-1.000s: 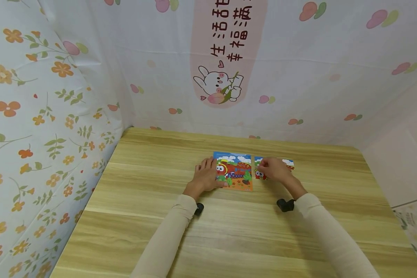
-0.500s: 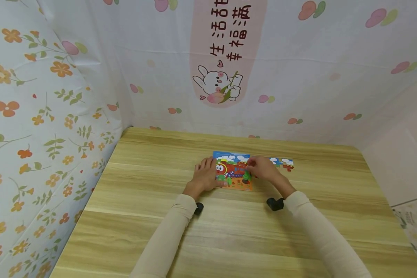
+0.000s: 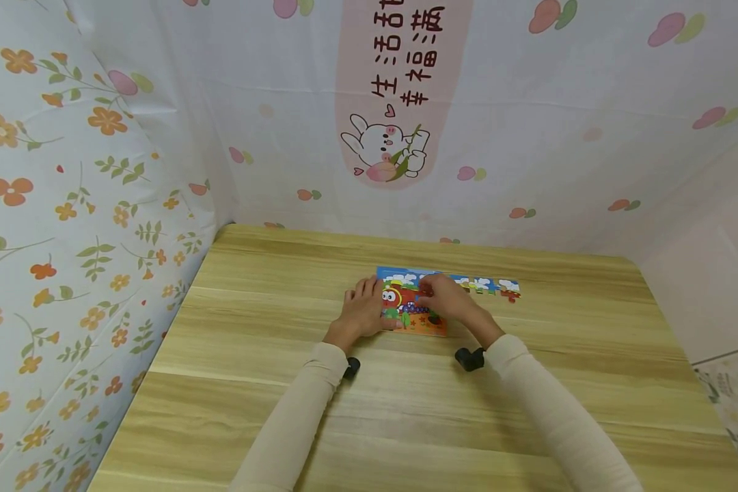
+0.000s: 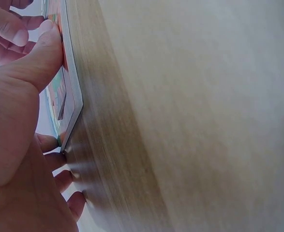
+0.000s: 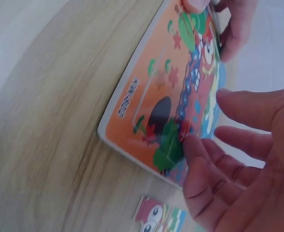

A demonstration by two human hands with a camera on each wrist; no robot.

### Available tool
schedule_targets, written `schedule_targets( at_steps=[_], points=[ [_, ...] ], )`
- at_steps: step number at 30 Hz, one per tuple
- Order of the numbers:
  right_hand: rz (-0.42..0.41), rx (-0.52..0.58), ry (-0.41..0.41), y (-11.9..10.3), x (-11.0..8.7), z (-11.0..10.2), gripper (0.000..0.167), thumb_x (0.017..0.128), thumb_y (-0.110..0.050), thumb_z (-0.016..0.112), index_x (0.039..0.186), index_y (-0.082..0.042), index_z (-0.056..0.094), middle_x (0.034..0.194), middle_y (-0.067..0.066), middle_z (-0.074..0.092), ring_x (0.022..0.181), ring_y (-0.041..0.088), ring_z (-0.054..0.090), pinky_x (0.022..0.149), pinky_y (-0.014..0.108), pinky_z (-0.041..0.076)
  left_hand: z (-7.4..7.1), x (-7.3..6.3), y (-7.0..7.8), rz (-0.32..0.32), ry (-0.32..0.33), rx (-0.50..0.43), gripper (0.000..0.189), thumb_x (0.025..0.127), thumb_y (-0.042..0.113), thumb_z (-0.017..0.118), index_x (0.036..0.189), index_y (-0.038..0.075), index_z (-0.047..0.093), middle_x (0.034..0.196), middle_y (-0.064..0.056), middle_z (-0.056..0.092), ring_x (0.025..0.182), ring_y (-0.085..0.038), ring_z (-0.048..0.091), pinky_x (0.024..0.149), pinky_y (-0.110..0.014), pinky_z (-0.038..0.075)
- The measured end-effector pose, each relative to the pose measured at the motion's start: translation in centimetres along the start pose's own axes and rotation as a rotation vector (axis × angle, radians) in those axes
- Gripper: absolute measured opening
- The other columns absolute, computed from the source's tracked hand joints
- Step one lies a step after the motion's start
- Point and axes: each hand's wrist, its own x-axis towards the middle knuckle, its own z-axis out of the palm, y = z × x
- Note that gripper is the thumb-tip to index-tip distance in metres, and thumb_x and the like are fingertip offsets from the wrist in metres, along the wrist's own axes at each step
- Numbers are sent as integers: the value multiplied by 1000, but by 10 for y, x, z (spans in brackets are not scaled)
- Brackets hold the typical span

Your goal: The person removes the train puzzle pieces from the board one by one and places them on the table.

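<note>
A flat jigsaw board [image 3: 419,325] with a cartoon train picture lies on the wooden table. My left hand [image 3: 361,309] holds its left near corner, the thumb [image 4: 47,48] over the near edge and the fingers at the left side. Over the right half of the board is my right hand [image 3: 447,298]. In the right wrist view one fingertip [image 5: 190,145] meets the picture by the green tree [image 5: 171,147], with the thumb spread away and nothing seen between. Right of the board lie several loose jigsaw pieces [image 3: 506,287], including one with cartoon eyes [image 5: 156,216].
The wooden table [image 3: 252,410] reaches back to a white patterned cloth [image 3: 270,123] hung behind it. A flowered cloth [image 3: 86,273] hangs along the left side. Each wrist carries a small black camera, such as the right one [image 3: 469,359].
My right hand has moved left from the loose pieces onto the right part of the board, uncovering the row of pieces. My left hand has stayed in place.
</note>
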Motion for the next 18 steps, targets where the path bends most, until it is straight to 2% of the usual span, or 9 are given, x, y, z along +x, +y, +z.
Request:
schedule_targets(
  at_steps=[4, 8, 13, 18],
  points=[
    [5, -36, -28, -4, 3, 2, 32, 94, -16, 67, 119, 5, 65, 100, 15, 63, 88, 26, 52, 75, 40, 47, -1, 0, 0, 0, -2, 4, 106, 87, 65, 63, 159, 6, 13, 165, -13, 13, 151, -31, 13, 114, -50, 22],
    [8, -61, -21, -6, 5, 5, 36, 93, -17, 69, 121, 5, 64, 103, 17, 63, 92, 27, 51, 78, 41, 47, -1, 0, 0, -3, -1, 17, 106, 87, 66, 62, 159, 6, 14, 165, -13, 13, 151, -31, 14, 113, -50, 23],
    [22, -46, -2, -7, 7, 7, 33, 93, -16, 69, 118, 4, 65, 100, 16, 62, 90, 26, 51, 79, 42, 47, 0, 1, 0, -7, 7, 26, 107, 86, 67, 63, 159, 6, 15, 165, -13, 15, 151, -30, 15, 113, -49, 23],
    [26, -35, 7, -8, 8, 8, 21, 97, -7, 56, 113, 4, 64, 96, 17, 64, 81, 25, 55, 74, 39, 49, 3, 2, -1, -12, 3, 24, 106, 86, 66, 63, 160, 8, 13, 166, -11, 12, 151, -29, 13, 113, -49, 23]
  ],
)
